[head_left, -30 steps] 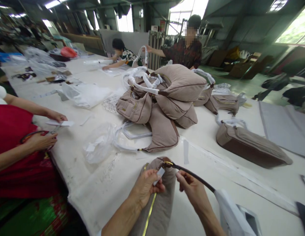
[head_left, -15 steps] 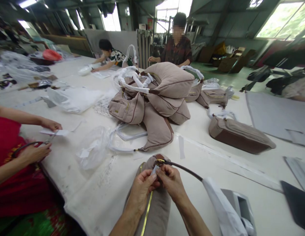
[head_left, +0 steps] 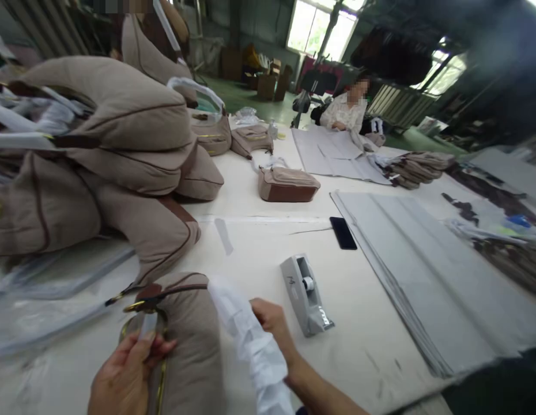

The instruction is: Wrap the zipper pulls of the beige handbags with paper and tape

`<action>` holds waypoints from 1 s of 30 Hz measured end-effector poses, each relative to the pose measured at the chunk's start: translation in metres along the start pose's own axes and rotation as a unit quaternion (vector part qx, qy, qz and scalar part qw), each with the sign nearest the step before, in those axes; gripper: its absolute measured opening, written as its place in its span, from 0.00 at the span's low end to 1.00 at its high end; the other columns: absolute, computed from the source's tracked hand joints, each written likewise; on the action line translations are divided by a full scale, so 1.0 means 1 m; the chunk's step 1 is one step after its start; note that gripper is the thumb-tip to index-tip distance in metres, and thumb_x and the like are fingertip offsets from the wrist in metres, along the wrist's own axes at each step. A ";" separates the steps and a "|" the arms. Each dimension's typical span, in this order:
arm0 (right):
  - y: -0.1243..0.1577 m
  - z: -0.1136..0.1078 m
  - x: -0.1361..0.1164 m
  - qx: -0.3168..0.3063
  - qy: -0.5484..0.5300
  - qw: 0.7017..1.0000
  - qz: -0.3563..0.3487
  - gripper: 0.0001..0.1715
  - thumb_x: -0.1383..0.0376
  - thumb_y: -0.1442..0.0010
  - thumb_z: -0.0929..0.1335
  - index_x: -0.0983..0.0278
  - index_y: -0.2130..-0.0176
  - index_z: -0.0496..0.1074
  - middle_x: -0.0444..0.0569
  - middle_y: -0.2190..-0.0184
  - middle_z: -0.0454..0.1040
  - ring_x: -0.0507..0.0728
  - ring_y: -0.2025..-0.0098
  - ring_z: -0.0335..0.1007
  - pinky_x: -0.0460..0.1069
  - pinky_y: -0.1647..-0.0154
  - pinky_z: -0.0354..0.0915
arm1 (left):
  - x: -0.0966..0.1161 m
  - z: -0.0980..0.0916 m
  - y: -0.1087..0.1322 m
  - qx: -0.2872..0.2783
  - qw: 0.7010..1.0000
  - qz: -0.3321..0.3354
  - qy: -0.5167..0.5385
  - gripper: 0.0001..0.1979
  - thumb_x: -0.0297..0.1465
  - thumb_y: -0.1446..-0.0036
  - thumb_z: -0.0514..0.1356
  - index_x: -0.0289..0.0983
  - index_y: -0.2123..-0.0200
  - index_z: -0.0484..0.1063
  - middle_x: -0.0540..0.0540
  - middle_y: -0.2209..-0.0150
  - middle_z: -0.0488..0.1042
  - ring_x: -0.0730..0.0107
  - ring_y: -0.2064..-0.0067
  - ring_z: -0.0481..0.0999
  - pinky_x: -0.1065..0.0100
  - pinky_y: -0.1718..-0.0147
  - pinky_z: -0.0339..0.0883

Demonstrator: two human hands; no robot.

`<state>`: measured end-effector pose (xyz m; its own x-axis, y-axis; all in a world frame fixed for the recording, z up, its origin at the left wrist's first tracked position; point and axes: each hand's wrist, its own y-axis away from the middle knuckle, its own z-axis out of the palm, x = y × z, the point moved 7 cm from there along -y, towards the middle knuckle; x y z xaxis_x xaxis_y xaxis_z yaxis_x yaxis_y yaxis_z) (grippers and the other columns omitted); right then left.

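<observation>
A beige handbag [head_left: 194,346] with a gold zipper and brown trim lies in front of me. My left hand [head_left: 129,363] is closed at its zipper end, pinching a small whitish strip [head_left: 149,324] just under the gold strap ring. White paper wrapping [head_left: 250,346] covers most of the bag's strap, which arches to the right. Behind this wrapping is my right hand [head_left: 274,328], its fingers largely hidden, so I cannot tell whether they grip anything. A grey tape dispenser [head_left: 296,288] stands just right of that hand, apart from it.
Beige handbags [head_left: 138,121] are piled at the left. Another bag [head_left: 289,187] sits farther back, near a black phone [head_left: 343,233]. Grey sheets [head_left: 406,259] are stacked at the right. A person [head_left: 346,109] sits at the far side of the table.
My view has swung right, bringing the tape dispenser and phone fully in. My right hand has left the zipper end and moved right, behind the wrapped strap. My left hand stays on the strip.
</observation>
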<state>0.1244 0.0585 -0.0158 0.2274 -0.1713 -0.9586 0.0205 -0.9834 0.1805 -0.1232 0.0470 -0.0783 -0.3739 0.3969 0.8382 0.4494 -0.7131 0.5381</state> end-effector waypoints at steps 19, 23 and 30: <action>0.070 -0.197 0.124 0.137 0.066 0.954 0.257 0.16 0.56 0.57 0.67 0.67 0.78 0.72 0.43 0.84 0.67 0.47 0.82 0.51 0.44 0.81 0.48 | 0.012 0.007 0.009 -0.032 0.999 -0.011 0.025 0.17 0.38 0.74 0.71 0.38 0.85 0.67 0.56 0.84 0.69 0.73 0.78 0.68 0.65 0.74 0.72; 0.069 -0.197 0.130 0.152 0.042 0.950 0.269 0.16 0.56 0.57 0.67 0.67 0.75 0.72 0.40 0.85 0.63 0.46 0.82 0.48 0.43 0.81 0.44 | 0.012 0.008 0.009 -0.026 0.998 -0.025 0.042 0.17 0.34 0.74 0.71 0.37 0.85 0.65 0.56 0.84 0.68 0.72 0.78 0.68 0.65 0.74 0.72; 0.075 -0.192 0.106 0.153 -0.015 0.953 0.260 0.13 0.58 0.58 0.67 0.66 0.79 0.66 0.35 0.88 0.53 0.46 0.83 0.44 0.43 0.81 0.43 | 0.010 0.002 0.005 -0.010 0.999 -0.042 0.027 0.10 0.32 0.62 0.67 0.37 0.83 0.66 0.54 0.84 0.69 0.69 0.77 0.69 0.64 0.75 0.71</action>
<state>0.3371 -0.0217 -0.0613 0.1014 -0.6375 -0.7637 -0.3730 -0.7361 0.5649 -0.1231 0.0488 -0.0675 -0.4539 0.4246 0.7834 0.3979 -0.6901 0.6046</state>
